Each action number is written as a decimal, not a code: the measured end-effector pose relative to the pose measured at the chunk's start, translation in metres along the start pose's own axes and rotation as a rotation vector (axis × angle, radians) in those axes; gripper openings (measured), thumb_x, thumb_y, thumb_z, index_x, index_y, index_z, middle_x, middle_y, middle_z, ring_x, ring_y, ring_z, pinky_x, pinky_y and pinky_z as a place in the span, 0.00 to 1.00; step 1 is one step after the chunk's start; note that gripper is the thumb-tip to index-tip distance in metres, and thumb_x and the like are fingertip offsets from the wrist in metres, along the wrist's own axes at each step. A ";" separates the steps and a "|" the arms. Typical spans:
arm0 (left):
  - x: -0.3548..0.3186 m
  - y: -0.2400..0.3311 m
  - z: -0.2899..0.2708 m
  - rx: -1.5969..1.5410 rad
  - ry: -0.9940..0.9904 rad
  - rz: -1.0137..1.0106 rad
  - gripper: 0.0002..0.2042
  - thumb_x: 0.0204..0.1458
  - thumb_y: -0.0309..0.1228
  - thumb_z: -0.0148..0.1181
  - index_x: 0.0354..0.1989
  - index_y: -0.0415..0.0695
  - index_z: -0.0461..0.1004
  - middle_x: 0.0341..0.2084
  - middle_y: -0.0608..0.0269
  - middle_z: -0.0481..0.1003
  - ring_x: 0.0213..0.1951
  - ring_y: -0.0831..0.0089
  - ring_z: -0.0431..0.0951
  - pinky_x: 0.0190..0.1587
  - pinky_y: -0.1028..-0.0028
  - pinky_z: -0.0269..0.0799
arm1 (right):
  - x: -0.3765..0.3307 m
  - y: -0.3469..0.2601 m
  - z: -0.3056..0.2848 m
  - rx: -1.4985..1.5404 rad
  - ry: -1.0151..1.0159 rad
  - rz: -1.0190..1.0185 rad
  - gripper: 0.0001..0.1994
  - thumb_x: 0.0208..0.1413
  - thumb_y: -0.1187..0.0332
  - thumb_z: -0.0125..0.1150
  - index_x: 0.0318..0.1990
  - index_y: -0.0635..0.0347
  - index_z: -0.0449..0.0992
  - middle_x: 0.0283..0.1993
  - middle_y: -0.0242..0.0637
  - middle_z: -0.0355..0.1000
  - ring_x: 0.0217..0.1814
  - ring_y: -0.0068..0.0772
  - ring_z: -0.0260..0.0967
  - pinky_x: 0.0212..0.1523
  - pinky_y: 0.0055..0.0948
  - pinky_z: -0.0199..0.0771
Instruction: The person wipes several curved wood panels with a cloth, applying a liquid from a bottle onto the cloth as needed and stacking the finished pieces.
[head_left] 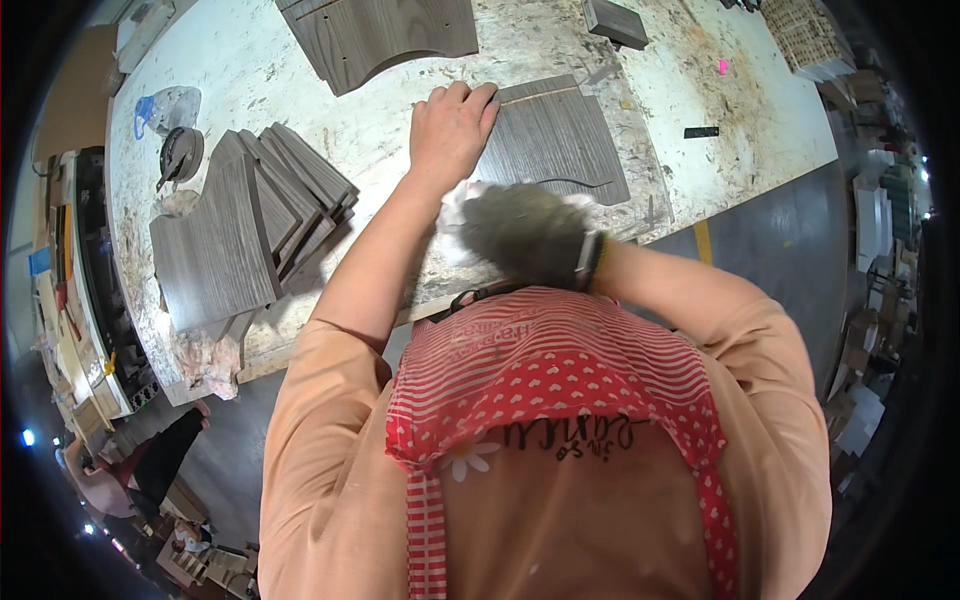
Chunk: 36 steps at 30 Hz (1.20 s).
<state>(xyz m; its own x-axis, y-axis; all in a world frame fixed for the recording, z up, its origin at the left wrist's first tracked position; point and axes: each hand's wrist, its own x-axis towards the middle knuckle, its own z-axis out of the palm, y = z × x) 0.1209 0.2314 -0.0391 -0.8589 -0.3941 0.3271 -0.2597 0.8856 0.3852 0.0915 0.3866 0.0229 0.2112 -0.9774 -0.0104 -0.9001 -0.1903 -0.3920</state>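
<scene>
A grey wood-grain panel (550, 130) lies flat on the worktable in front of me, with a light groove along its far edge and a thin dark curved strip (575, 183) over its near part. My bare left hand (453, 128) grips the panel's far left corner, fingers curled and thumb against the board. Nearer my body, my right hand (525, 232) wears a dark glove and is smeared by motion. It is closed on a crumpled white cloth (455, 225), which shows at its left side by the panel's near edge.
Several matching panels (215, 245) are stacked at the left. Beside them sit a dark tape roll (181, 155) and a clear plastic bag (178, 108). A larger curved panel (390, 35) and a dark block (614, 24) lie at the far side of the stained table (740, 120).
</scene>
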 end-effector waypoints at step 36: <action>0.045 0.024 0.010 -0.043 -0.273 -0.036 0.20 0.57 0.49 0.48 0.36 0.42 0.71 0.28 0.48 0.75 0.36 0.49 0.76 0.37 0.56 0.72 | -0.054 0.052 -0.054 -0.214 0.163 0.460 0.11 0.57 0.68 0.48 0.42 0.61 0.73 0.40 0.46 0.71 0.44 0.43 0.71 0.47 0.38 0.70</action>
<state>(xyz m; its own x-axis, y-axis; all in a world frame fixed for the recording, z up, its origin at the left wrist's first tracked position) 0.0716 0.2379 -0.0240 -0.9383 -0.3386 0.0702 -0.2777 0.8588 0.4306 0.0124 0.4243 0.0530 -0.2706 -0.9626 0.0127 -0.9468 0.2637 -0.1843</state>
